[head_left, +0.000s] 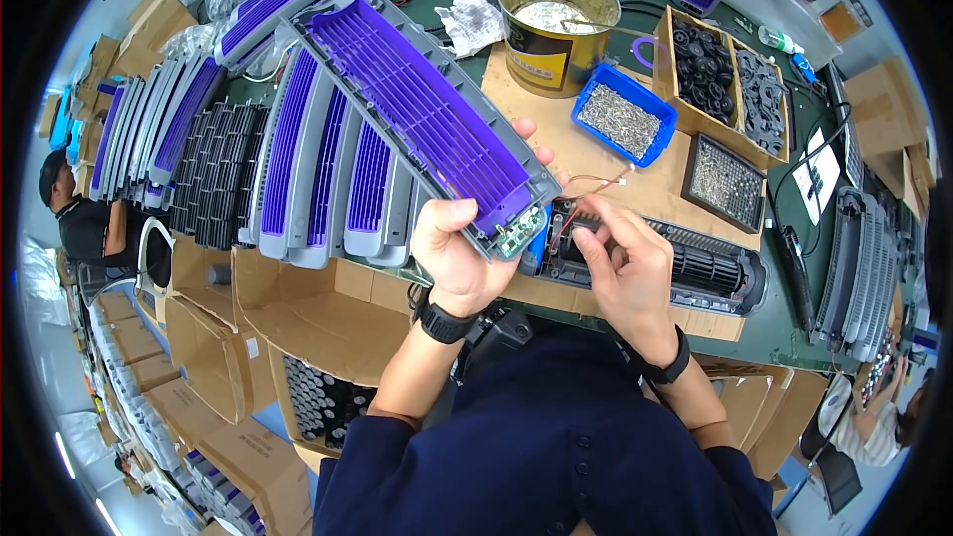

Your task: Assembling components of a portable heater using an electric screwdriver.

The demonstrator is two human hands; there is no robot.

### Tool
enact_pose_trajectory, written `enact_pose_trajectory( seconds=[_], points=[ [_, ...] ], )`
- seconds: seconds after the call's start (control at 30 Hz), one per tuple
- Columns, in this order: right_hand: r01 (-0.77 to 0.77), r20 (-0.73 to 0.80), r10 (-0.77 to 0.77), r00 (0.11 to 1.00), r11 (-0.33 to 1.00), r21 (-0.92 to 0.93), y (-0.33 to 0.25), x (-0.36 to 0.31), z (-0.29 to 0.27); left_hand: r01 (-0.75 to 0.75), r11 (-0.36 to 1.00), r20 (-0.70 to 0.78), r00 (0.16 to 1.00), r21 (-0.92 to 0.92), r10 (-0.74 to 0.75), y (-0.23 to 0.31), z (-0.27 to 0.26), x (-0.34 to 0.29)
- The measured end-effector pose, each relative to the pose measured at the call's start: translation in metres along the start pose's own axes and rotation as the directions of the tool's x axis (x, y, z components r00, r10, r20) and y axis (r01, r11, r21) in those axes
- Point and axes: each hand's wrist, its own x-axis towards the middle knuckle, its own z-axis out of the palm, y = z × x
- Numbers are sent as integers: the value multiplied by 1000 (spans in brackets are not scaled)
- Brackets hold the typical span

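My left hand [456,250] grips the lower end of a long grey fan housing panel [422,104] with a purple slatted grille, tilted above the bench. A small green circuit board [520,232] sits at that end, next to my thumb. My right hand [632,270] is half curled, its thumb and index finger at thin red wires [596,182] that end in a small white connector. Whether the fingertips pinch the wires is hard to see. Under my right hand lies a dark base housing [710,270] with a black ribbed fan roller; the held panel hides its left end.
Behind stand a metal bucket [558,69], a blue tray of screws [623,117], a black box of small metal parts [724,185] and a wooden box of black parts [701,74]. More purple-grey panels [328,179] line the left. A black electric screwdriver [797,278] lies right.
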Motion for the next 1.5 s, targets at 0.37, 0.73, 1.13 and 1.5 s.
enact_pose_trajectory(
  seconds=[0.37,0.73,1.13,1.5],
  points=[
    [-224,118,215,970,583,781,-7,3,-3,-30,999,-110,994,-35,26,-13,4,6],
    [-294,214,202,956,634,715,-13,9,-23,87,996,21,996,13,-87,-19,2,7],
    [-177,130,127,983,834,523,-16,11,-11,54,992,70,996,114,-62,-21,1,-3],
    [-482,428,221,876,380,790,-11,6,-22,119,992,55,991,47,-122,-17,5,-6]
  ],
)
